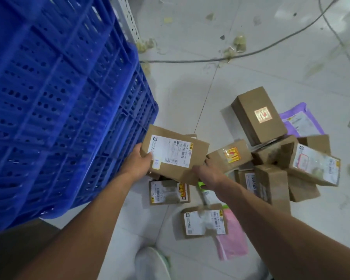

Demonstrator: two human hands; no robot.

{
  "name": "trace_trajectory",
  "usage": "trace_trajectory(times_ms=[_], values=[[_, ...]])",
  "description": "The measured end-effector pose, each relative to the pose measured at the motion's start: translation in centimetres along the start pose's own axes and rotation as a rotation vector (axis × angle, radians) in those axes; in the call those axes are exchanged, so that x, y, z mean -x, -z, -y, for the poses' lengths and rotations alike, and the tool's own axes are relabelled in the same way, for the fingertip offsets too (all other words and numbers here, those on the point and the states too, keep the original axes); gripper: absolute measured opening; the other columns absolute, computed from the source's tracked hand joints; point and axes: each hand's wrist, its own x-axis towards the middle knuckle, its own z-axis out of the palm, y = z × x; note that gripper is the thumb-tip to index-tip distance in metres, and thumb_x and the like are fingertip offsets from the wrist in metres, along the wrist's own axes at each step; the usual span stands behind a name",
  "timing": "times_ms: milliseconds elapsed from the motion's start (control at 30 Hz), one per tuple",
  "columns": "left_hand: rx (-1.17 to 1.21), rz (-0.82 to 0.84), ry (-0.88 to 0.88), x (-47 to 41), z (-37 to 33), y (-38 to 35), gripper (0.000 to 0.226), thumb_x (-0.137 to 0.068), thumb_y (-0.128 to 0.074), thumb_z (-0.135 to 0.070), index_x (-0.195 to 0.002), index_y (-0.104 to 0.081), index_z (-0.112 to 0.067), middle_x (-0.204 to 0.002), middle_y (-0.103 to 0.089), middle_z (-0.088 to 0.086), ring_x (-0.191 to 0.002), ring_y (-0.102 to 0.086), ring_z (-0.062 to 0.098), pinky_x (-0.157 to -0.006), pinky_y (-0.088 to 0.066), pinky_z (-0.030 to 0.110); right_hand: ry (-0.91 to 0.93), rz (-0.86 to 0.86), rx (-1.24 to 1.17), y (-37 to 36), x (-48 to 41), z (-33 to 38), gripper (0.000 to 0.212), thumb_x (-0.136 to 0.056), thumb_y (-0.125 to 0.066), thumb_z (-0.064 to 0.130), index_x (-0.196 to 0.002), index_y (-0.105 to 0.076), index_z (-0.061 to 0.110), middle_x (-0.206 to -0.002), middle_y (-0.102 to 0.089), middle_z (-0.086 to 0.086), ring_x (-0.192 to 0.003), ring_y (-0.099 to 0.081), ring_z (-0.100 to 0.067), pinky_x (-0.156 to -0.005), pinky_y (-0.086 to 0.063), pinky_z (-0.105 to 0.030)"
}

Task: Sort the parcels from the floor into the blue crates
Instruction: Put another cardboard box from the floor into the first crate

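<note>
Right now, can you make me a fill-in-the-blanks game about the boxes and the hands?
The left hand and right hand hold one brown parcel with a ____ label. The big crate beside it is ____. The flat bag partly under the nearest floor box is ____.
Missing words: white, blue, pink.

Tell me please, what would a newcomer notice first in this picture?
First, the tall blue crates that fill the left side. Next, the brown parcel with a white label, held in the middle by the left hand and the right hand. To the right, a heap of boxes lies on the tiled floor, with a purple bag behind it and a pink bag nearer.
</note>
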Motion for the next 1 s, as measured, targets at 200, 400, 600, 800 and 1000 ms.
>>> trace_trajectory(times_ms=[200,400,600,800,1000], values=[[0.011,0.045,-0.047,5.0,-3.1,1.7,0.045,-0.101,-0.051,-0.032,-0.145,-0.044,-0.033,-0.139,-0.058,-0.004,-0.122,-0.056,0.02,-0.105,-0.047,0.044,0.008,-0.036,0.028,3.6,4.8,2.4,0.025,-0.096,-0.057,0.019,-0.112,-0.043,0.031,-0.096,-0.056,0.012,-0.088,-0.055,-0.009,-0.073,-0.047,-0.029],[0.001,0.069,-0.094,14.4,-9.1,3.7,0.047,-0.101,-0.051,-0.032,-0.147,-0.043,-0.036,-0.138,-0.059,-0.007,-0.12,-0.058,0.019,-0.104,-0.048,0.04,0.007,-0.095,0.228,9.2,13.6,7.1,0.042,-0.093,-0.052,0.01,-0.135,-0.048,0.012,-0.125,-0.057,-0.015,-0.107,-0.059,-0.029,-0.081,-0.052,-0.036],[0.137,0.031,-0.093,27.2,-16.3,7.4,0.037,-0.1,-0.048,-0.031,-0.137,-0.053,-0.031,-0.131,-0.064,-0.006,-0.12,-0.059,0.019,-0.105,-0.047,0.045,0.157,-0.064,0.257,14.4,26.4,13.5,0.035,-0.082,-0.058,0.04,-0.117,-0.06,0.038,-0.1,-0.059,0.019,-0.083,-0.052,-0.002,-0.085,-0.05,-0.026],[0.342,-0.061,-0.093,41.2,-21.4,11.0,0.032,-0.097,-0.048,-0.025,-0.126,-0.059,-0.033,-0.125,-0.065,-0.015,-0.12,-0.058,0.012,-0.104,-0.047,0.039,0.251,-0.022,0.336,18.5,38.6,19.0,0.061,-0.077,-0.059,0.058,-0.135,-0.046,0.042,-0.119,-0.062,0.011,-0.1,-0.062,-0.013,-0.094,-0.051,-0.036],[0.581,-0.194,-0.098,52.5,-23.2,13.2,0.045,-0.089,-0.054,-0.016,-0.128,-0.058,-0.037,-0.111,-0.064,-0.031,-0.106,-0.058,-0.012,-0.089,-0.047,0.018,0.356,0.01,0.449,18.5,48.8,22.7,0.071,-0.076,-0.055,0.049,-0.143,-0.04,0.032,-0.106,-0.056,0.013,-0.095,-0.058,-0.012,-0.079,-0.047,-0.033]])
